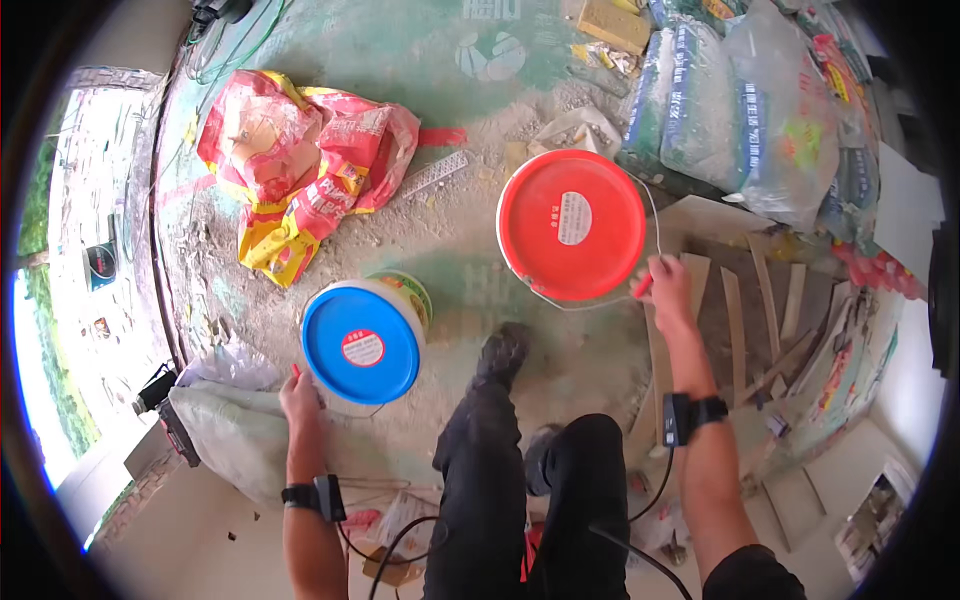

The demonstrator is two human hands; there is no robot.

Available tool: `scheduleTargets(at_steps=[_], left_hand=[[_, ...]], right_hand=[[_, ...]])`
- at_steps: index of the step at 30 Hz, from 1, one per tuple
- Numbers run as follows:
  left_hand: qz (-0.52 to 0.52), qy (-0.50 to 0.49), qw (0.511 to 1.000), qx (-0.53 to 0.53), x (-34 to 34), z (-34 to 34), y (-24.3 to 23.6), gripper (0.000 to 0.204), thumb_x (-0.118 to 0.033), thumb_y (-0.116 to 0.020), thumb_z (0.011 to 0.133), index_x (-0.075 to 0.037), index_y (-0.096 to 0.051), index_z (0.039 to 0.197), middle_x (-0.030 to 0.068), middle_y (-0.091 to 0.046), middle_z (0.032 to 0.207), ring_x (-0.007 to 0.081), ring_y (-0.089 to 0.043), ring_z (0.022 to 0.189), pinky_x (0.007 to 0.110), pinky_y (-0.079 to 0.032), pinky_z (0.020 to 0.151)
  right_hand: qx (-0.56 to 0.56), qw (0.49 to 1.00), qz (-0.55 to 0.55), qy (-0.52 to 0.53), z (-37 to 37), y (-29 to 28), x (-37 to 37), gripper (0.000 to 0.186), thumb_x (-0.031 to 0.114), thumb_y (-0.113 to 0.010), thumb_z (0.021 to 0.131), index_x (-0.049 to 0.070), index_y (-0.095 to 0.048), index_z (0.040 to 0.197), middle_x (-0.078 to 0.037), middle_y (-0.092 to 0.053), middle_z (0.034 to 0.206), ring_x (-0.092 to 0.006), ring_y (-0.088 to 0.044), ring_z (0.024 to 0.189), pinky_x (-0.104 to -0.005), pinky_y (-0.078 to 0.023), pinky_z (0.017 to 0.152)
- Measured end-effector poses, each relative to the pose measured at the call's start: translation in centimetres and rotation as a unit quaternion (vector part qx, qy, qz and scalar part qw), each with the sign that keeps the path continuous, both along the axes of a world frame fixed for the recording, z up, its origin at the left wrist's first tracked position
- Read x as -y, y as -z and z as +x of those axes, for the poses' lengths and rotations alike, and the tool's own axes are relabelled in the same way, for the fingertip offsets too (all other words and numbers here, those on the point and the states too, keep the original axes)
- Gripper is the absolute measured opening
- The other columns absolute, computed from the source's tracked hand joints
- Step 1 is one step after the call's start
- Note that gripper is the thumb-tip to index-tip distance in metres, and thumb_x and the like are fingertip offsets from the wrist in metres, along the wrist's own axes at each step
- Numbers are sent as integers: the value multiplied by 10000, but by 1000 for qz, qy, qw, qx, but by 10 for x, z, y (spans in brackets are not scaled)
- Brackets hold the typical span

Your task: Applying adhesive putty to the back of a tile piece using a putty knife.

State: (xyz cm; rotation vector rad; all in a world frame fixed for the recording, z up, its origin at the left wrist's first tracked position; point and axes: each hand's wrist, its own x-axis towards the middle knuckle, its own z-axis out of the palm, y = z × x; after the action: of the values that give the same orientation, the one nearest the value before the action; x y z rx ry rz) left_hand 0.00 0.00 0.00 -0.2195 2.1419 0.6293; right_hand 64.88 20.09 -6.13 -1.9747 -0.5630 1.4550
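Head view: I have two lidded buckets on my feed, one per hand, over a dusty green floor (470, 325).
Left hand (302, 397): fingers curled narrow round the slim red grip on the wire bail of a round white-and-green bucket with a flat blue plastic lid (361, 342).
Right hand (670, 285): closed round the red grip on the wire bail of a round bucket with a white rim and a flat red plastic lid (571, 225).
Bucket positions: the blue lid lies left of the legs, near a crumpled red-and-yellow plastic bag (300, 160); the red lid lies farther ahead and to the right, near thin wooden strips (735, 322). I cannot tell whether either base touches the floor.
Handling, as I judge it: hold each grip at mid-bail, wrists straight and loads level; hold the buckets clear of the knees and the dark left shoe (503, 352); pass the bag and strips without snagging.
Lid direction: both lids face up toward my camera; the green-banded wall shows at the blue lid's upper right. I cannot tell tilt from lens effect.
Long axis: I judge it to run lid to base, roughly along my line of sight; the round lids themselves have none.
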Motion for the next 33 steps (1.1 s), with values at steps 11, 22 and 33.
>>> scheduleTargets(at_steps=[11, 22, 33], left_hand=[[286, 659, 675, -169, -244, 253, 23, 387, -276, -660, 885, 45, -626, 1098, 237, -677, 1042, 391, -657, 987, 442, -506, 864], [292, 589, 725, -205, -297, 327, 88, 212, -110, -700, 731, 59, -713, 858, 259, -696, 850, 366, -697, 827, 437, -541, 739], [194, 722, 662, -50, -341, 315, 45, 228, -102, -772, 796, 95, -710, 893, 126, -707, 771, 179, -688, 632, 299, -573, 576]], right_hand=[[237, 920, 313, -13, -31, 60, -31, 338, 283, -595, 997, -5, -624, 1171, -157, -682, 1046, -288, -659, 981, -421, -514, 843], [470, 826, 308, -47, -57, 60, -29, 318, 254, -590, 979, -19, -643, 1133, -205, -561, 1092, -377, -579, 1035, -464, -482, 885], [495, 810, 314, -26, -55, 63, -34, 272, 227, -615, 957, -16, -657, 1071, -216, -582, 1041, -380, -573, 1012, -479, -472, 885]])
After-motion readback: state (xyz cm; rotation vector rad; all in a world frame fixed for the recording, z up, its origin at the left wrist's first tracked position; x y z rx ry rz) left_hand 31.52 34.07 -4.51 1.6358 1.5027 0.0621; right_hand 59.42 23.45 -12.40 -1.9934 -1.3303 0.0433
